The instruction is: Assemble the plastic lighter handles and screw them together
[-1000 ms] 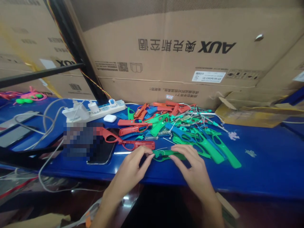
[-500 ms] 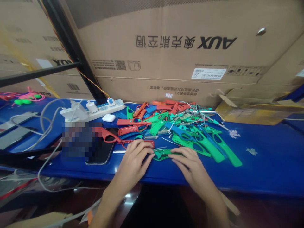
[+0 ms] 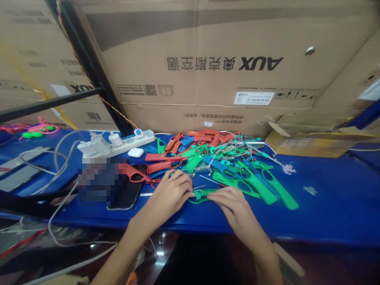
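At the front of the blue table, my left hand (image 3: 173, 194) and my right hand (image 3: 233, 204) hold a green lighter casing (image 3: 202, 196) of the long-nosed kind between them. My left fingers pinch its left end, beside a thin wire and a small green part. The right fingers and thumb close on its other end. A metal tube (image 3: 146, 194) shows left of my left wrist. Just behind my hands lies a heap of lighter casings, among them a green one (image 3: 285, 190), a blue one (image 3: 222, 166) and a red one (image 3: 166, 165).
A black phone (image 3: 132, 194) lies to the left, partly under a red casing (image 3: 135, 174). Behind it are a white power strip (image 3: 130, 142) and a white earbud case (image 3: 135, 152). An open carton (image 3: 308, 142) stands back right, before a large cardboard box (image 3: 202, 35). Small loose parts (image 3: 309, 190) lie right.
The view has tilted and shifted slightly. Both hands still hold the green casing, and my left fingers have shifted a little along its left end.
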A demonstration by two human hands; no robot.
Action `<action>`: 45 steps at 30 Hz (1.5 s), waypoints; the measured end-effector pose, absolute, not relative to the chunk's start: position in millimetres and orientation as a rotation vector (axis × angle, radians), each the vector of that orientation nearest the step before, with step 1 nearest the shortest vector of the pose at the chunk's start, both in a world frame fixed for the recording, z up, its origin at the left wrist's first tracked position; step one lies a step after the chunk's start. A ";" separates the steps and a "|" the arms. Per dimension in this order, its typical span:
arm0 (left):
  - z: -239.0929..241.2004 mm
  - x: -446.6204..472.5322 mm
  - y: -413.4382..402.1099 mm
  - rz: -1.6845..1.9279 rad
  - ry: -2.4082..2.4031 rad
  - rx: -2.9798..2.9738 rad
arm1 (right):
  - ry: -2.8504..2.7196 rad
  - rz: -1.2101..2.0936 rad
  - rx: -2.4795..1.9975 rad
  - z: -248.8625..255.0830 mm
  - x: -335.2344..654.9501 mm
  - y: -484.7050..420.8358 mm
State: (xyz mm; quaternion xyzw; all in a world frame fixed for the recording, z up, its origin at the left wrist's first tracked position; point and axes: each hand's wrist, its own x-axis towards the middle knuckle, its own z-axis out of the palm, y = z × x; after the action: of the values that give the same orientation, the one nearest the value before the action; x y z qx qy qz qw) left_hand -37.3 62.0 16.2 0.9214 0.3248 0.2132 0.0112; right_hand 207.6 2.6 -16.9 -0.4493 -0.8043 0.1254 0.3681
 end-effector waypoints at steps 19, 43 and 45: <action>9.9 -31.6 49.0 0.847 1.036 3.019 | -2.060 0.414 -1.186 -10.5 204.2 0.6; -1.6 -35.7 44.4 0.902 0.983 2.921 | -2.061 0.379 -1.182 -9.9 202.8 -0.1; -0.5 -35.2 42.8 0.868 0.946 2.927 | -2.074 0.375 -1.194 -10.0 202.7 -0.6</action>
State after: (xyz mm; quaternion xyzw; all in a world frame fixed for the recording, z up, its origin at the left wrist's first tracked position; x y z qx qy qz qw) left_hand -35.2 42.8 -0.5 0.9154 0.2957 0.2716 -0.0272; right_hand 202.7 -0.6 -10.0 -0.4614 -0.8014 0.1449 0.3519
